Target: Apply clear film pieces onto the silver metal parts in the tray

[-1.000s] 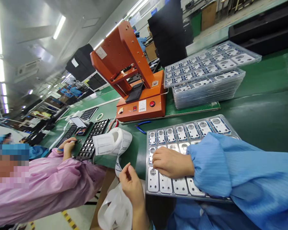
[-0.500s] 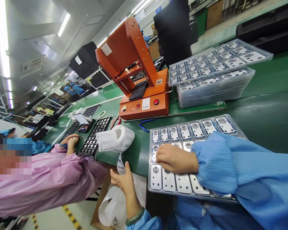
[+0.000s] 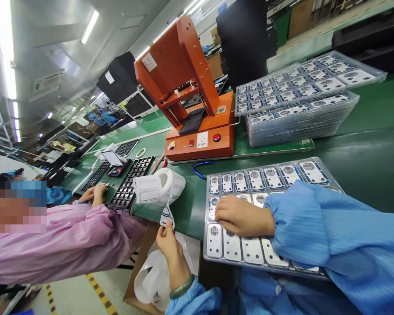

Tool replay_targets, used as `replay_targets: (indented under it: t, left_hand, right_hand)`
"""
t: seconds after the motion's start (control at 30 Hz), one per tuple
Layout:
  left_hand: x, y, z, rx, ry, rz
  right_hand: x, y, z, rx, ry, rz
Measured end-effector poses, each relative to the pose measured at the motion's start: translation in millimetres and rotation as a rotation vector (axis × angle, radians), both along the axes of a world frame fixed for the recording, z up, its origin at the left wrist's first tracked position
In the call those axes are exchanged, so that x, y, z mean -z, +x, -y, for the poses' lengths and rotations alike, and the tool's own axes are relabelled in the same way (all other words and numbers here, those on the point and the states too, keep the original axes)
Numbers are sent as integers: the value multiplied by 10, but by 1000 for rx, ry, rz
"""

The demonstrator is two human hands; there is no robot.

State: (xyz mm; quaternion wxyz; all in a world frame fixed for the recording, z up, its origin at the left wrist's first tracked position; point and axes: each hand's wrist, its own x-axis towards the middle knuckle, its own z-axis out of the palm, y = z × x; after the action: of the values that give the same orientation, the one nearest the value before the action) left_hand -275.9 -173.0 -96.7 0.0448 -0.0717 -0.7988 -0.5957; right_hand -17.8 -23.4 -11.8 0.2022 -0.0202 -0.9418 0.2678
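Left hand pinching label strip, roll at its 12 o'clock. Right hand over parts tray, grip hidden, can't tell; orange press at 11 o'clock.

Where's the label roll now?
Left of centre in the head view, the label roll sits on the bench beside the black grid tray, beyond the left hand.

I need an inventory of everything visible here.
Metal press: one, orange, on green bench
Plastic tray with silvery plates: one, clear, bench front
Stacked plastic trays: one stack, clear, beside press
Round label roll: one, white, left of tray
Hand cutters: one, blue, before press
Gridded trays: three, black, left
Cardboard box: one, brown, below bench
Co-worker: one, pink sleeves, left
Other small, distant items: uncounted
Left hand: one, blue sleeve, at label strip
Right hand: one, blue sleeve, over tray
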Motion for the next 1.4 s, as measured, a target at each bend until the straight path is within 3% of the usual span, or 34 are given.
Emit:
replay_targets:
  t: [0.17,0.5,1.07,1.4]
  left_hand:
    - [-67,4,36,-17,12,204]
    - [-136,55,208,-47,51,285]
    - [-93,4,349,-72,83,218]
    - [-87,-3,382,-120,34,62]
  right_hand:
    - [20,-3,4,-23,7,-22]
    - [41,4,4,-24,-75,-85]
    - [88,17,7,-40,-93,-81]
    - [91,30,18,-65,-101,-63]
